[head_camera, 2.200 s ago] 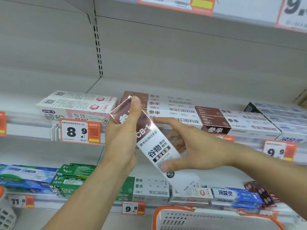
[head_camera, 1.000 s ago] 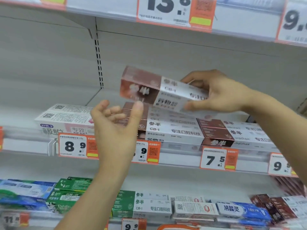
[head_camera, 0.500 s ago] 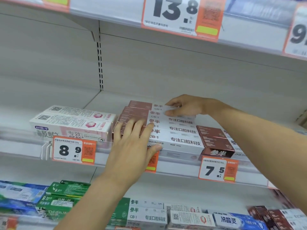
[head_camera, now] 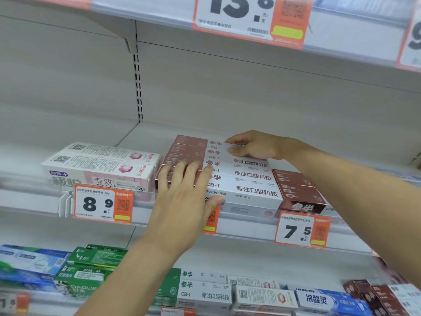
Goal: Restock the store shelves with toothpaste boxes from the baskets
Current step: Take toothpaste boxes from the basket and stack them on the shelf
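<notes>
While the rearmost toothpaste box (head_camera: 205, 143) lies lengthwise across the shelf (head_camera: 150, 133), the right hand (head_camera: 255, 145) pinches its far end; the left hand (head_camera: 182, 197) presses flat-fingered on the stack's near-left corner.

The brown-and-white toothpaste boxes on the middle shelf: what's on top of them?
Both hands. The left hand lies flat on the front boxes; the right hand rests on the rear box. Whatever is beneath the palms is hidden.

CB-1 boxes (head_camera: 246, 179) mid-shelf (head_camera: 155, 133); 2 boxes (head_camera: 102, 163) left of them, 2 boxes (head_camera: 296, 190) right; price tags (head_camera: 103, 202) along shelf front.
</notes>
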The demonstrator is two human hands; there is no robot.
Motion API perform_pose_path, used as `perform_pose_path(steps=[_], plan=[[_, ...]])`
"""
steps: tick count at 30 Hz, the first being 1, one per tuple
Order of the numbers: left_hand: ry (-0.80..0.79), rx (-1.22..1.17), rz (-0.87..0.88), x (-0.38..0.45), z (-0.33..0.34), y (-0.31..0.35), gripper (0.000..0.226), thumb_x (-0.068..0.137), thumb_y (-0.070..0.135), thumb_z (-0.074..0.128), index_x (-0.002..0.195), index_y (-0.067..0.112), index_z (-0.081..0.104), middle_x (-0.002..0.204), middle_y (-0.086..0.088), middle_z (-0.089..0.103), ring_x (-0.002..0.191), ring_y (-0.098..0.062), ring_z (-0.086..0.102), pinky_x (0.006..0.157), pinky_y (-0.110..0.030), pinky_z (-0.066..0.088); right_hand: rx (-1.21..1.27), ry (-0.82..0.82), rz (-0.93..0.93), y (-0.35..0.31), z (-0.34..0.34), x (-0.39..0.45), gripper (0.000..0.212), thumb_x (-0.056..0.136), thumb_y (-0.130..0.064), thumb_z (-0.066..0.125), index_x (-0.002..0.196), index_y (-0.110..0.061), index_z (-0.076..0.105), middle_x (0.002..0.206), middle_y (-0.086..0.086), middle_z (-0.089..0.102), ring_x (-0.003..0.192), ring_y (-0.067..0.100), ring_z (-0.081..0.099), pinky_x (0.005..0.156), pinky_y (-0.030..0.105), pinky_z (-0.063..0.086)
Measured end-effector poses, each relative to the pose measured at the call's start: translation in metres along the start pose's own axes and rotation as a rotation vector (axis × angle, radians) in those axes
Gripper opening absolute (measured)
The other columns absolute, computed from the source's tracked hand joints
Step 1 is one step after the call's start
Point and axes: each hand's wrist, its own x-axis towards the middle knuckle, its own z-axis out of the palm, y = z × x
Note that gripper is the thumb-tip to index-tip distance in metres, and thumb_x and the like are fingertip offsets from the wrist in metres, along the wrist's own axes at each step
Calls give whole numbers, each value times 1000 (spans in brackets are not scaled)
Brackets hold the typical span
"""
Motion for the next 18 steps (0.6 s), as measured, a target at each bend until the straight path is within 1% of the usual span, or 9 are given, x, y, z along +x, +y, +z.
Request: perform_pose_path(steps=[4, 7, 9, 11, 12, 13, 15, 16, 18], plan=[[24, -1, 7, 0, 0, -1, 59, 95, 59, 32, 132, 19, 53, 133, -1, 54, 127, -28, 46, 109, -50, 33, 4, 13, 23, 0, 1, 1, 38, 95, -41, 62, 132, -35, 60, 118, -11, 71, 102, 10, 70, 105, 39, 49], [23, -12, 12, 0, 1, -2, 59, 94, 60, 31, 132, 20, 53, 133, -1, 54, 127, -28, 45, 108, -51, 33, -37, 11, 45, -4, 3, -2, 44, 95, -48, 59, 137, -37, 55, 127, -9, 67, 109, 13, 67, 110, 41, 44], [10, -25, 16, 1, 0, -3, 60, 94, 60, 30, 132, 20, 53, 133, -1, 54, 127, -28, 45, 109, -52, 33, -151, 34, 58, -7, 6, -11, 51, 97, -55, 52, 145, -39, 45, 145, -8, 53, 128, 17, 54, 116, 42, 33], [-13, -46, 12, 0, 0, -3, 60, 94, 60, 30, 133, 20, 52, 134, -2, 53, 128, -29, 44, 110, -53, 32, -322, 170, -5, -8, 9, -25, 56, 97, -58, 49, 149, -41, 37, 157, -8, 35, 143, 21, 35, 119, 48, 24], [-16, -57, 7, -1, 0, -3, 61, 93, 60, 30, 134, 20, 52, 135, -3, 53, 129, -30, 43, 111, -53, 31, -341, 272, -83, -10, 12, -36, 54, 97, -55, 51, 147, -40, 38, 157, -9, 34, 144, 20, 32, 119, 49, 24], [-7, -68, 7, -2, -1, -1, 63, 92, 61, 32, 135, 19, 51, 136, -4, 52, 131, -31, 41, 112, -54, 28, -297, 379, -180, -11, 15, -50, 49, 97, -49, 55, 144, -37, 44, 151, -9, 40, 139, 18, 37, 116, 45, 29], [59, -125, 34, -3, -4, 6, 65, 90, 61, 40, 135, 16, 50, 137, -7, 49, 135, -33, 37, 114, -54, 24, -175, 596, -381, -11, 26, -87, 30, 95, -30, 62, 125, -25, 61, 128, -6, 58, 115, 10, 54, 97, 26, 41], [119, -181, 70, -3, -8, 13, 62, 89, 58, 46, 133, 15, 52, 135, -6, 50, 134, -32, 38, 112, -51, 25, -141, 707, -455, -10, 34, -109, 20, 93, -20, 65, 113, -19, 68, 113, -3, 64, 100, 7, 59, 85, 19, 43], [249, -344, 171, -4, -16, 35, 43, 89, 42, 58, 122, 13, 59, 122, -2, 58, 119, -25, 50, 101, -40, 36, -77, 851, -524, 0, 56, -158, 8, 89, -7, 66, 94, -11, 71, 89, -1, 65, 78, 10, 60, 70, 16, 43]])
